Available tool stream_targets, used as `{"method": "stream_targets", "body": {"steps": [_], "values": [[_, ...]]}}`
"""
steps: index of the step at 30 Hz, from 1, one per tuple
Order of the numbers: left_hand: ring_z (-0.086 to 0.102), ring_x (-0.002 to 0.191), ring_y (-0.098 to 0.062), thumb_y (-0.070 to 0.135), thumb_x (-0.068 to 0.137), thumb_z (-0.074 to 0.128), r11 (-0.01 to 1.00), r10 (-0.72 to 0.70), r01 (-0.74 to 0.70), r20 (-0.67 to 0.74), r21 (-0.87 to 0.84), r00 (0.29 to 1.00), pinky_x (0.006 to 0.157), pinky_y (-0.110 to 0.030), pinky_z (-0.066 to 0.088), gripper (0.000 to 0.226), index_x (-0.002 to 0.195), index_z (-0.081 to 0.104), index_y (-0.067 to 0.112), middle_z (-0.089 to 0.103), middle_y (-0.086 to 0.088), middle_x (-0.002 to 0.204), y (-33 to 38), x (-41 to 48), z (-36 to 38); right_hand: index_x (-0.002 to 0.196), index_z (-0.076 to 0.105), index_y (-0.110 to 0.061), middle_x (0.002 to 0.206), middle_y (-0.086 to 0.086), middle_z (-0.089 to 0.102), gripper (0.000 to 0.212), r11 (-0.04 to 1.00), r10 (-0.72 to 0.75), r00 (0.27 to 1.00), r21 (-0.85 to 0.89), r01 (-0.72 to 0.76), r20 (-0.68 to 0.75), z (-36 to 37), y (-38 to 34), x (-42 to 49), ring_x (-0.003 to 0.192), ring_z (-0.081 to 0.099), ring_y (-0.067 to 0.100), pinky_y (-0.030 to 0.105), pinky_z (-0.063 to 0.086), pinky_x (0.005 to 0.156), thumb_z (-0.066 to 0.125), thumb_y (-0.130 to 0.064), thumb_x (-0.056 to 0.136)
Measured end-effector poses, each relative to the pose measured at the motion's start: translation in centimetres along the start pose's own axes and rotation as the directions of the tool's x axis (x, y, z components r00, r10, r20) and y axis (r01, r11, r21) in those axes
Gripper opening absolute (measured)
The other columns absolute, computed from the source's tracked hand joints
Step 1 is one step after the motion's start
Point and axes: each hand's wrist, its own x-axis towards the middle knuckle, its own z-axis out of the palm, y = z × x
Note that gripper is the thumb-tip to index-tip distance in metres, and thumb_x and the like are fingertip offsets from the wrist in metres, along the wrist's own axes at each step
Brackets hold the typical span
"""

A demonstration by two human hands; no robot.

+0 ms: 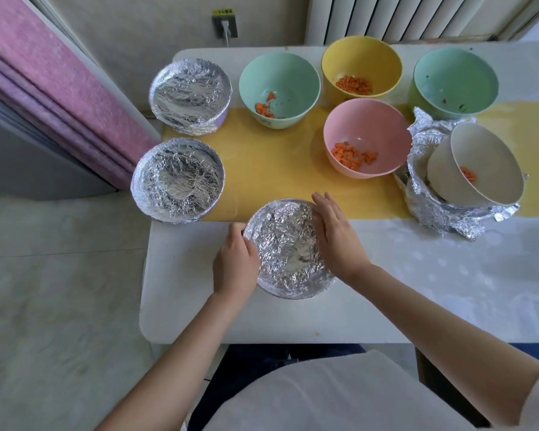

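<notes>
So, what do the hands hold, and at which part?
The foil-covered bowl: the left hand grips its left rim, the right hand presses flat against its right rim.

The flat rectangular yellow mat (277, 169) is plain. On it the round pink plastic bowl (364, 119) holds orange diced carrot pieces (352, 155). At the mat's near edge the round foil-wrapped bowl (290, 253) is crinkled silver. At its far edge the round mint-green plastic bowl (280, 76) and round yellow plastic bowl (355, 54) are plain.
</notes>
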Motion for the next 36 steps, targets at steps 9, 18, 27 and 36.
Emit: {"method": "stream_targets", "body": {"steps": [9,18,27,36], "values": [[0.046,0.080,-0.029,0.017,0.094,0.043,0.997,-0.051,0.051,0.005,-0.056,0.999,0.062,-0.033,0.031,0.011,0.085,0.039,0.011,0.046,-0.005,0.085,-2.6,-2.9,0.0,0.144,0.032,-0.011,0.151,0.006,0.033,0.044,0.996,0.089,0.994,-0.004,-0.089,0.056,1.0,0.5,-1.6,0.141,0.024,0.018,0.017,0.016,0.108,0.034,-0.021,0.101],[0.045,0.124,-0.019,0.013,0.100,0.035,0.920,0.017,-0.016,0.001,-0.391,1.000,0.091,-0.010,0.028,0.037,0.137,0.041,0.009,0.047,-0.007,0.139,0.0,-0.6,1.4,0.134,0.048,-0.011,0.128,0.009,0.058,0.036,0.977,0.179,0.983,0.122,-0.173,-0.037,1.3,0.3,-1.4,0.118,0.051,0.027,0.016,0.031,0.086,0.035,-0.020,0.101],[0.061,0.094,-0.023,0.000,0.097,0.040,0.913,-0.079,-0.003,-0.183,-0.408,0.980,0.073,-0.007,0.033,0.028,0.115,0.061,0.001,0.067,-0.013,0.106,-0.5,-0.4,2.6,0.122,0.058,-0.008,0.110,0.012,0.067,0.030,0.965,0.220,0.971,0.167,-0.203,-0.094,1.7,0.4,-1.1,0.101,0.060,0.028,0.016,0.033,0.074,0.038,-0.016,0.101],[0.062,0.093,-0.027,-0.002,0.096,0.039,0.925,-0.085,-0.003,-0.216,-0.380,0.973,0.068,-0.013,0.033,0.026,0.109,0.062,-0.001,0.068,-0.017,0.100,-0.5,-0.3,2.8,0.112,0.062,-0.007,0.092,0.013,0.069,0.026,0.962,0.236,0.964,0.171,-0.213,-0.122,1.9,0.6,-1.1,0.082,0.060,0.026,0.020,0.031,0.065,0.039,-0.011,0.100]]}}
